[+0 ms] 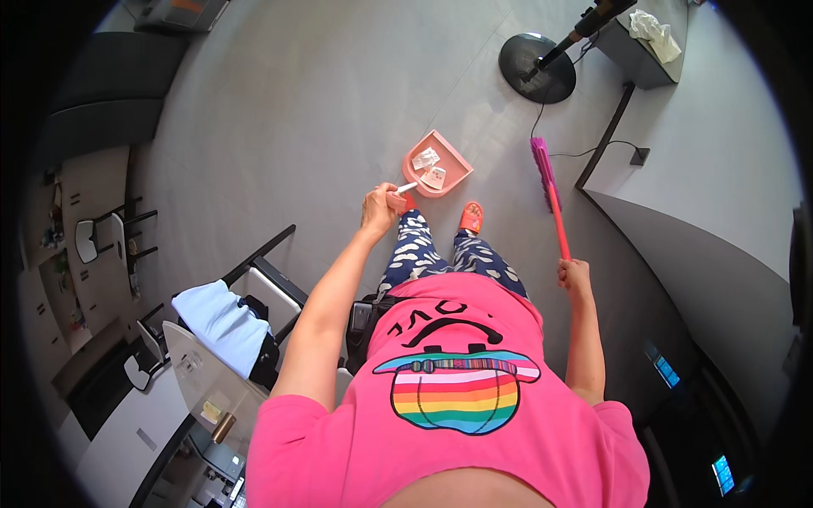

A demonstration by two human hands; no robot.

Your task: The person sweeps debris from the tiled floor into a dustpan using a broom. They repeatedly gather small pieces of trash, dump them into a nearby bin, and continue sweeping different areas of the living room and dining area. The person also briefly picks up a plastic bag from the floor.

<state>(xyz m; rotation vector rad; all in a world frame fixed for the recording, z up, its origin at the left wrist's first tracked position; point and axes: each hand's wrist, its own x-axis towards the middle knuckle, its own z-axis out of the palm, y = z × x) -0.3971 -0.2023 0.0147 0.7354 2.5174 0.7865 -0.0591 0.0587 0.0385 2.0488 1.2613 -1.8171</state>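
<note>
My left hand [379, 209] grips the handle of a pink dustpan [458, 179], a pink and white handle end showing at the fingers. The pan hangs in front of my feet, with a crumpled white wrapper [425, 158] and a pale printed piece [434, 178] lying in it. Out to the right, my right hand [574, 277] is closed around the red handle of a broom [559, 222]. Its magenta bristles [542, 166] point away from me, to the right of the pan. Whether pan or bristles touch the floor, I cannot tell.
A round black stand base [537, 68] with a pole and cable is on the grey floor ahead right. Beside it, crumpled white plastic [655, 35] lies on a grey ledge. A chair with light blue cloth [223, 325] and a table [184, 368] are at left; a wall runs along the right.
</note>
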